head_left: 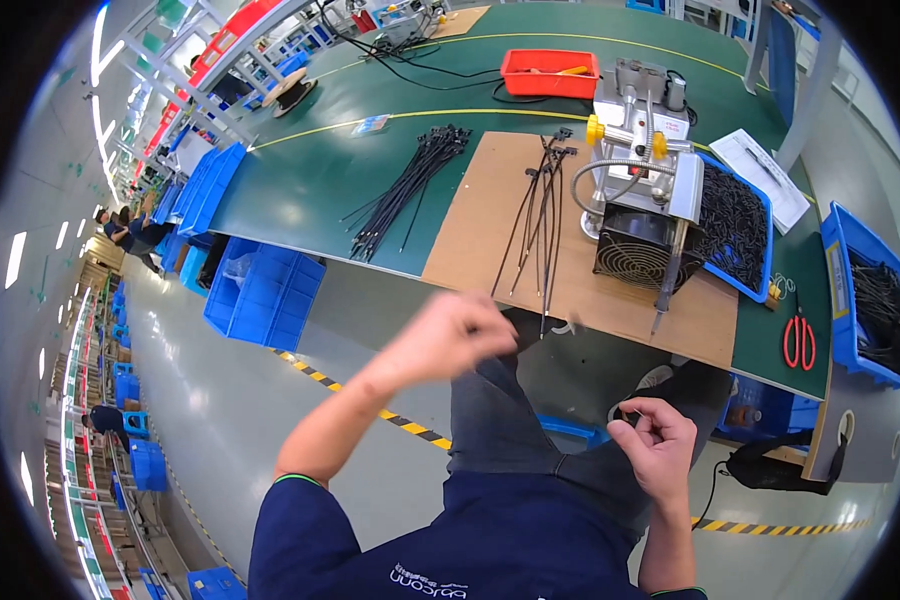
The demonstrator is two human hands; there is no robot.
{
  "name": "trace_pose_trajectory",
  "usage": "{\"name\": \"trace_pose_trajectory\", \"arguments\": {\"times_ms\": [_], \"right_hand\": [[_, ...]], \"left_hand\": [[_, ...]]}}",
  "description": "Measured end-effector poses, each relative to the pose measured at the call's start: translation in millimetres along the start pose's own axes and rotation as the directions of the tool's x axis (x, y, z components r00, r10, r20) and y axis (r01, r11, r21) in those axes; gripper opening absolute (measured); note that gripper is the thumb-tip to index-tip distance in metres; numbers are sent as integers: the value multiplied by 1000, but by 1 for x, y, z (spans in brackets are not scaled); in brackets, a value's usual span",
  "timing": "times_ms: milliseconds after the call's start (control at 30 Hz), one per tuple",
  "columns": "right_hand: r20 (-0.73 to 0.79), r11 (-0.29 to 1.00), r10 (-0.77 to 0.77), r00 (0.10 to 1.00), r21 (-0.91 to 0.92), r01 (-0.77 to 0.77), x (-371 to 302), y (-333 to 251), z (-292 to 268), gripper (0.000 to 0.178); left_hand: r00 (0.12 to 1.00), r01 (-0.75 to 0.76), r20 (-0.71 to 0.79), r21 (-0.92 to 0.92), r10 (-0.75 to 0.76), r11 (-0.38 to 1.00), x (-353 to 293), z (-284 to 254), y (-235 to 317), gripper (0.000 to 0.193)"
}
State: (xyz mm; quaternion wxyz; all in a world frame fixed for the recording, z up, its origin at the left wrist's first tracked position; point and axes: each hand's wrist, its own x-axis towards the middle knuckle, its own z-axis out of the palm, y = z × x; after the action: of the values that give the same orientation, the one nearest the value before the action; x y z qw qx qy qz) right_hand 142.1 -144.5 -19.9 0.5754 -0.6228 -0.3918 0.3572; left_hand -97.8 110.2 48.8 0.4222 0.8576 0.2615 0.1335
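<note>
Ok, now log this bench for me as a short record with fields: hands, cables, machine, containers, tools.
Left hand: blurred, beside the lower ends of the loose black cables; grip unclear
Right hand: raised over the lap, fingers curled; any held item too small to identify
Loose cables: spread on a brown cardboard sheet
Bundled cables: on the green tabletop, left of the cardboard
Machine: benchtop unit with yellow knobs, black fan grille at its front
Containers: blue tray of small black parts; red bin behind
Tools: red-handled scissors, right side
</note>
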Motion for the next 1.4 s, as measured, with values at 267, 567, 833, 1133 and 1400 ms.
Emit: {"name": "trace_pose_trajectory", "arguments": {"times_ms": [267,567,833,1133,1400], "right_hand": [[9,994,103,995,47,-103,-5,10,7,19],[-14,984,176,984,14,-175,-9,24,0,20],[-12,983,183,983,-11,-183,-6,21,-2,19],[-206,988,-32,978,-153,0,34,-13,-40,12],[-258,496,-261,930,-862,-100,184,-48,-114,31]], "left_hand": [[857,380,-502,456,-120,805,115,-169,-107,33],[954,299,-107,377,-279,877,195,-77,-104,34],[937,348,-192,565,-290,748,214,-32,-69,22],[909,400,-268,347,-319,848,205,-59,-97,30],[950,240,-2,-632,-312,737,139,-79,-53,8]]}}
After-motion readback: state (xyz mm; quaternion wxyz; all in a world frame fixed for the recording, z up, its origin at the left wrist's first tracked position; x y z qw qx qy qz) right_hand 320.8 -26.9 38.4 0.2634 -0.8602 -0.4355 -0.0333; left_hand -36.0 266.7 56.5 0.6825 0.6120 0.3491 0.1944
